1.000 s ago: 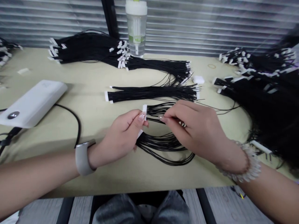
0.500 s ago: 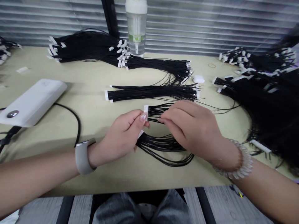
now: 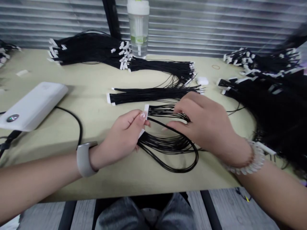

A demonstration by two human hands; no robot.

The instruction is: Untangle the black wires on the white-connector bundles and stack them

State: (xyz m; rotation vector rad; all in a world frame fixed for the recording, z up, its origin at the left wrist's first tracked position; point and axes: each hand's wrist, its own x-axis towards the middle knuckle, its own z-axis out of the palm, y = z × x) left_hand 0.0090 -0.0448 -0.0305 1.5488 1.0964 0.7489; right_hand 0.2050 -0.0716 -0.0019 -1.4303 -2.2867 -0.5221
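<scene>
Left hand (image 3: 123, 134) pinches upper white connector (image 3: 146, 110) between thumb and fingers, over the near part of the table (image 3: 115, 190). Lower white connector (image 3: 141, 133) just beside the same fingers; whether gripped, cannot tell. Black wires (image 3: 168, 143) run rightward from both, the outermost bending in a loop. Right hand (image 3: 207, 126): thumb and fingers parted, at the wires; contact unclear. Black wire bundle (image 3: 148, 95) lies beyond the hands, white power bank (image 3: 35, 105) at left.
</scene>
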